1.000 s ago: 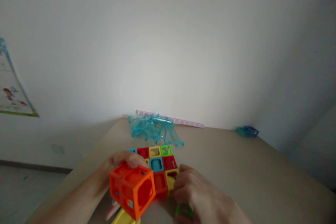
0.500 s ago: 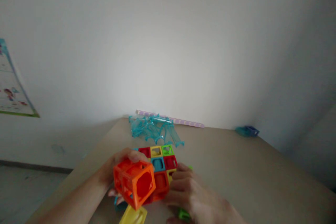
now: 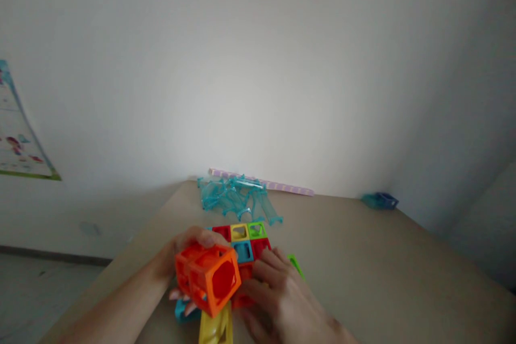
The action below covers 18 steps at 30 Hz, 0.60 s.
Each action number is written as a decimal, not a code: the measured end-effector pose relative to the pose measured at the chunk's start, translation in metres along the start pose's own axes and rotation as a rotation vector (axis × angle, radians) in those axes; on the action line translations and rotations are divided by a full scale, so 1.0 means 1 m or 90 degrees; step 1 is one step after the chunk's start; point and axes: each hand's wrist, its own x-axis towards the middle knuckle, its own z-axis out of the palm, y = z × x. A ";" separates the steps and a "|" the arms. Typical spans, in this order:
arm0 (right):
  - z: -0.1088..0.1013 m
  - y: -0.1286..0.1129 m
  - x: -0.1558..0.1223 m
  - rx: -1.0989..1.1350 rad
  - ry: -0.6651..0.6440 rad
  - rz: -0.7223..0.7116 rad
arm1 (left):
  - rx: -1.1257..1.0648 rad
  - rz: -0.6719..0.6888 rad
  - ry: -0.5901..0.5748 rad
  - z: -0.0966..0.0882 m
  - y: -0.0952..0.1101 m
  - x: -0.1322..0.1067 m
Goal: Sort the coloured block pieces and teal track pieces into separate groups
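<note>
My left hand [image 3: 183,252] is wrapped around an orange open-sided cube [image 3: 209,278], holding it just above a flat grid of coloured square blocks [image 3: 245,239] on the beige table [image 3: 363,258]. Reaching in from the lower right, my right hand [image 3: 278,301] has its fingers curled on the grid's near edge, beside the cube. A yellow block [image 3: 215,328] stands on edge below the cube and a green piece [image 3: 296,266] pokes out past my right fingers. What my right fingers grip is hidden.
A heap of clear turquoise track pieces [image 3: 236,199] lies behind the grid. Along the wall runs a lilac strip [image 3: 278,187]. A small blue-teal piece [image 3: 381,200] sits at the far right corner. The table's left edge drops to the floor.
My right hand has slid forward and left over the grid's near blocks. The yellow block has tipped up on edge. The green piece now shows beyond my right fingers.
</note>
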 end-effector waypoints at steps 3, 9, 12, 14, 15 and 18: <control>-0.001 -0.001 0.002 0.011 -0.025 0.120 | 0.012 -0.110 -0.024 0.005 0.003 0.003; 0.009 0.001 0.006 0.017 -0.065 0.139 | 0.050 -0.131 0.006 0.004 0.005 0.006; 0.012 0.004 0.007 0.013 -0.060 0.132 | 0.044 -0.127 0.007 0.005 0.005 0.006; 0.013 0.005 0.006 0.019 -0.056 0.116 | 0.046 -0.127 0.007 0.006 0.006 0.006; 0.014 0.006 0.006 0.026 -0.055 0.101 | 0.052 -0.128 0.005 0.007 0.006 0.006; 0.016 0.008 0.004 0.052 -0.052 0.042 | 0.063 -0.130 0.002 0.008 0.006 0.007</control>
